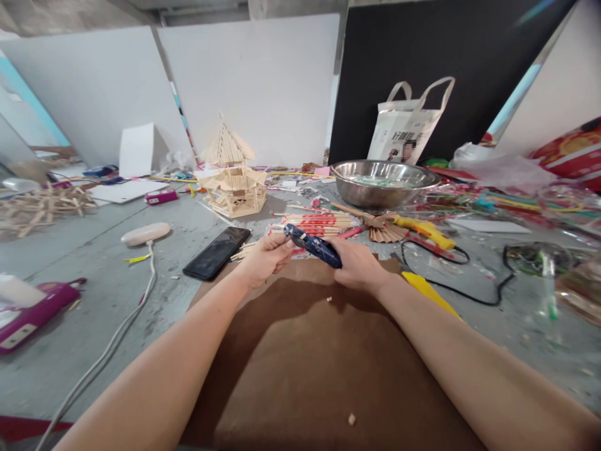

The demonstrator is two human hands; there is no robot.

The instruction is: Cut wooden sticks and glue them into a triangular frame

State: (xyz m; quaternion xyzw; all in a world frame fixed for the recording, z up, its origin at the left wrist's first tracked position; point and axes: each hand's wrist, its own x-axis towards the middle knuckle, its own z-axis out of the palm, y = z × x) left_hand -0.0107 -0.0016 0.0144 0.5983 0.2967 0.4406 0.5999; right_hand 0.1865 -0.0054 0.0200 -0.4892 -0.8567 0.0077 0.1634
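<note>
My right hand [357,264] is wrapped round a dark blue pliers-like tool [313,244], whose far end points left. Close to that end, my left hand [267,258] is closed in a pinch. Whatever lies between its fingers is too small or hidden to make out. Both hands are above the far edge of a brown mat [291,357]. Small pale wooden bits [352,419] lie on the mat. Just beyond the hands rests a bundle of thin wooden sticks [323,223] with red wrapping. A pagoda-like model of sticks [235,188] stands behind, to the left.
A black phone [216,253] and a white oval device [145,233] with a cable lie left. Purple power strips [37,316] are farther left. Behind on the right stand a steel bowl [385,188] and a white bag [399,131]. A yellow glue gun [425,232] with black cord lies right.
</note>
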